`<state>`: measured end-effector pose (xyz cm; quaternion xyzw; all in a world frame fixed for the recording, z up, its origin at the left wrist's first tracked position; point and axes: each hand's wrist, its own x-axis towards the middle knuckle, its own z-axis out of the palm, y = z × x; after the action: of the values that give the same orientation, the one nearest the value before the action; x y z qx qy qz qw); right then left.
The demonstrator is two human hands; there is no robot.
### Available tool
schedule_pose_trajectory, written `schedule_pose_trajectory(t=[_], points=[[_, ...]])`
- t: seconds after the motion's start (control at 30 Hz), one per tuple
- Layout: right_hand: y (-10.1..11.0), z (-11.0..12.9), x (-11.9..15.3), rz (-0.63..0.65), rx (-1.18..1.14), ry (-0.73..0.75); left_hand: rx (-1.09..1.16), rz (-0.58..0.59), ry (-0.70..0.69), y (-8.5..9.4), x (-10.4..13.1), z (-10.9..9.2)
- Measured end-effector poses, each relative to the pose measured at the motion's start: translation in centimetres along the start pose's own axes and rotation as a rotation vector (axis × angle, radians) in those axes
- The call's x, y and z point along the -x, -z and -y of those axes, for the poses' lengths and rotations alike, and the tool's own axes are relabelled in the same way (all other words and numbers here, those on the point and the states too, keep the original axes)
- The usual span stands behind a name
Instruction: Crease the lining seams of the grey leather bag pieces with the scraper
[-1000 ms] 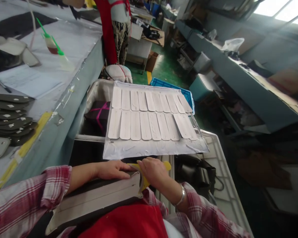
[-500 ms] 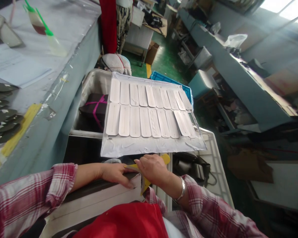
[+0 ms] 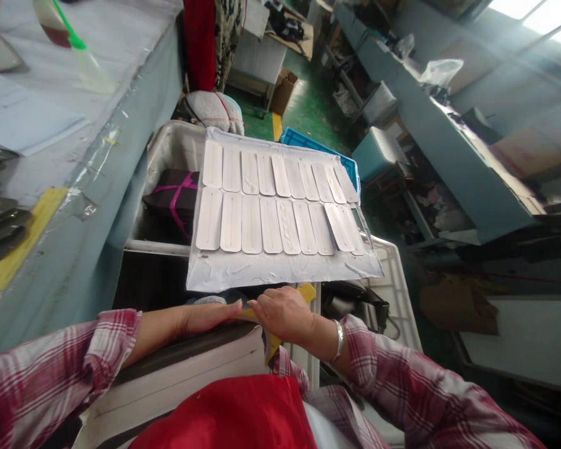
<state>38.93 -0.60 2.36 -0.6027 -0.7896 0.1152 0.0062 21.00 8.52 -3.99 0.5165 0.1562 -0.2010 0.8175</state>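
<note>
Fingers of the right hand (image 3: 284, 315) close around a yellow tool (image 3: 306, 292), which sticks out on both sides of the grip, one part reaching down by the end of a long pale piece (image 3: 191, 374) with a dark line along it. That piece lies slantwise across the person's lap, partly under a red cloth (image 3: 229, 415). Next to the tool, the left hand (image 3: 210, 317) lies with fingers extended and fairly straight, over the dark material (image 3: 177, 352) along the piece's far edge. Just beyond both hands, a white board (image 3: 280, 269) carries two rows of pale rounded strips (image 3: 251, 224), and a dark bundle (image 3: 172, 198) tied with pink ribbon sits in the bin (image 3: 168, 140) to its left.
</note>
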Motion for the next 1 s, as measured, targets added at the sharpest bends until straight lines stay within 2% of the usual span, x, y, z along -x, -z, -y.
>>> schedule_pose_trajectory(t=[0.07, 0.17, 0.27, 0.37, 1.0], points=[[0.1, 0.0, -0.1, 0.01, 0.003, 0.007, -0.054, -0.097, 0.08, -0.1, 0.2, -0.1], [0.3, 0.1, -0.1, 0.026, 0.018, 0.053, -0.292, -0.167, 0.031, -0.4, 0.2, -0.7], [0.2, 0.1, 0.0, 0.042, 0.027, 0.074, -0.398, -0.117, -0.067, -0.7, 0.0, -1.2], [0.1, 0.1, 0.1, 0.038, 0.024, 0.089, -0.385, -0.076, -0.104, -1.1, 0.0, -1.5], [-0.6, -0.6, -0.3, -0.003, -0.027, 0.189, -0.359, -0.033, -0.112, -1.7, 0.9, -2.1]])
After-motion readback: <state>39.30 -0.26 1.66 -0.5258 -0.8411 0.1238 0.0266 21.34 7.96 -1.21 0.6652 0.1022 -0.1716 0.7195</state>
